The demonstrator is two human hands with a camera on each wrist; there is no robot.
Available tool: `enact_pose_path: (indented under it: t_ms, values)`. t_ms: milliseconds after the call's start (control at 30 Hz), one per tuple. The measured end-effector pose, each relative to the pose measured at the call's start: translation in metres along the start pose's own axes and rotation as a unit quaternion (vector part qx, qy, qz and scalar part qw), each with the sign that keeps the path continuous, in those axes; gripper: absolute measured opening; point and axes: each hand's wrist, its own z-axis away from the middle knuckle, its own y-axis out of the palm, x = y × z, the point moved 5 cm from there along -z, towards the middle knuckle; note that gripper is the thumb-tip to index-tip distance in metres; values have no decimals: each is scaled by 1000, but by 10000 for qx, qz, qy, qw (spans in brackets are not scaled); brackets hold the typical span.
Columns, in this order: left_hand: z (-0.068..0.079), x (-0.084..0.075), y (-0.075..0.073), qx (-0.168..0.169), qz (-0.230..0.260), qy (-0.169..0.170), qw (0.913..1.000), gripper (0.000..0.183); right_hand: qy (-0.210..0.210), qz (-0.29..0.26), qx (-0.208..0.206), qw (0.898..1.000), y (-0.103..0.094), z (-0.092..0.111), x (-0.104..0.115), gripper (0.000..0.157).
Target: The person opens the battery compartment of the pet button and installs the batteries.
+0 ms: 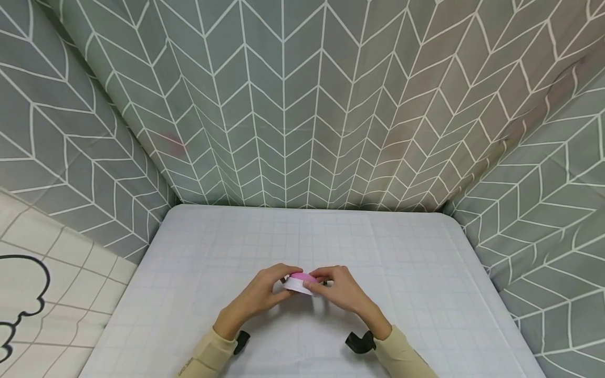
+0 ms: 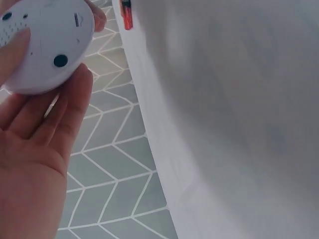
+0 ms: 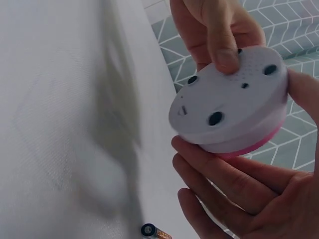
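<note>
Head view: the left hand (image 1: 261, 290) and the right hand (image 1: 344, 290) pinched a round pink-and-white device (image 1: 298, 285) between them, above the white-covered counter (image 1: 227, 236). Left wrist view: the left thumb (image 2: 16, 52) lay across the device's white underside, which bore dark round spots (image 2: 61, 60); a red-and-black cylinder (image 2: 128, 19) lay near the counter's edge. Right wrist view: the right fingers (image 3: 224, 177) supported the pink side, thumb at the rim; a battery (image 3: 155, 232) showed at the lower margin.
</note>
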Motion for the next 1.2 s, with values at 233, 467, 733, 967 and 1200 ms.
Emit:
enact_pose_path:
  t_ms: [233,467,733,967,1200]
  values:
    - [-2,4,-1,-215,377,-587,9973,40,-319,106,-280,9990,-4,4,6,38]
    - [-5,7,-4,-324,518,-696,9957,35,-639,665,-951,9912,-6,13,15,34]
    - [-7,12,-6,-300,621,-980,9928,33,-1261,1048,-1716,9714,-10,24,26,46]
    - [-6,16,-7,-400,614,-1236,9896,31,-2599,1409,-2427,9240,-7,27,38,66]
    - [-6,16,-5,-435,957,-1447,9839,24,-3351,1759,-2418,8935,6,30,49,49]
